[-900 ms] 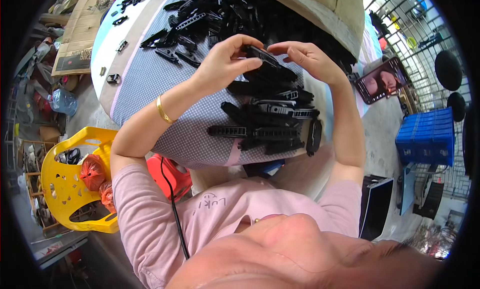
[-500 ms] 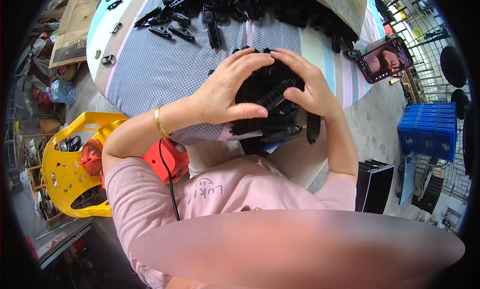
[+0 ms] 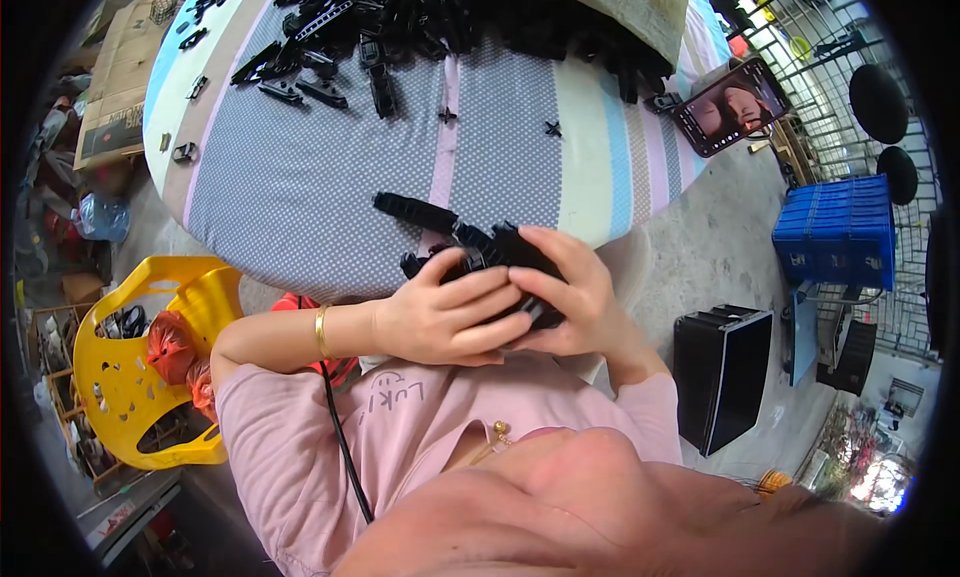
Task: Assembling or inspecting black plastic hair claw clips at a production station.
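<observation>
Left hand (image 3: 450, 315) and right hand (image 3: 568, 289) clasp black parts (image 3: 517, 249), one long piece (image 3: 415, 213) pointing left and slightly away.

Before you is a rounded table (image 3: 300, 202) covered by a striped, partly dotted cloth (image 3: 582, 182). On its far side lies a jumbled heap of black plastic parts (image 3: 375, 82), many long and narrow, reaching a tan sack (image 3: 645, 12). Two small black cross-shaped pieces (image 3: 553, 129) lie apart mid-table; a few small pieces (image 3: 184, 153) dot your left edge.
</observation>
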Available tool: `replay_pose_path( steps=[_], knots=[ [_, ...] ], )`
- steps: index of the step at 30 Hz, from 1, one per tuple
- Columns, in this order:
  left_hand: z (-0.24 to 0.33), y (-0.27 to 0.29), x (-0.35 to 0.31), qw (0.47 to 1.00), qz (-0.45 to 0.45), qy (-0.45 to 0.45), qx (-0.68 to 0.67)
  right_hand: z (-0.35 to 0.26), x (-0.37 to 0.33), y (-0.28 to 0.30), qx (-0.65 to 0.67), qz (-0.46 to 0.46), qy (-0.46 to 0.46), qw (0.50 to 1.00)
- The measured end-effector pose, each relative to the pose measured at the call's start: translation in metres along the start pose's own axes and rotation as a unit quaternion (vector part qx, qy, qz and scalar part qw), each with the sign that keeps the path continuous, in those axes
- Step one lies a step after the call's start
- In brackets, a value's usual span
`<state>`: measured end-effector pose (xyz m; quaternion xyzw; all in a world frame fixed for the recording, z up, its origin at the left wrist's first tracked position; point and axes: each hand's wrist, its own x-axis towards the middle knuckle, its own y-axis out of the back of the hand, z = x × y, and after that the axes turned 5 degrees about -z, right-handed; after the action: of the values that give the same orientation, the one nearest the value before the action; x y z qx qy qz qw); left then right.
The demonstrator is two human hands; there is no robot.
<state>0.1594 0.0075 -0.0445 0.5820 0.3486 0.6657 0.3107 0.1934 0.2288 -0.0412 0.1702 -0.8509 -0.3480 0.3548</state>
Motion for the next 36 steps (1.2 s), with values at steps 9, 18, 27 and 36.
replay_pose_path(
  steps=[9,18,27,36],
  knots=[
    [-0.001,-0.010,-0.004,0.970,-0.071,-0.187,-0.135,0.001,-0.031,-0.003,0.013,0.009,0.016,1.000],
    [-0.019,0.025,-0.019,0.987,0.009,-0.150,-0.060,-0.002,0.049,-0.005,-0.007,0.064,0.016,0.998],
    [-0.167,0.105,-0.116,0.886,0.062,0.411,0.205,0.000,0.086,-0.036,-0.025,-0.081,0.061,0.994],
    [-0.270,0.072,-0.096,0.804,-0.043,0.570,0.161,-0.017,0.032,-0.001,-0.034,-0.307,0.037,0.950]
  ],
)
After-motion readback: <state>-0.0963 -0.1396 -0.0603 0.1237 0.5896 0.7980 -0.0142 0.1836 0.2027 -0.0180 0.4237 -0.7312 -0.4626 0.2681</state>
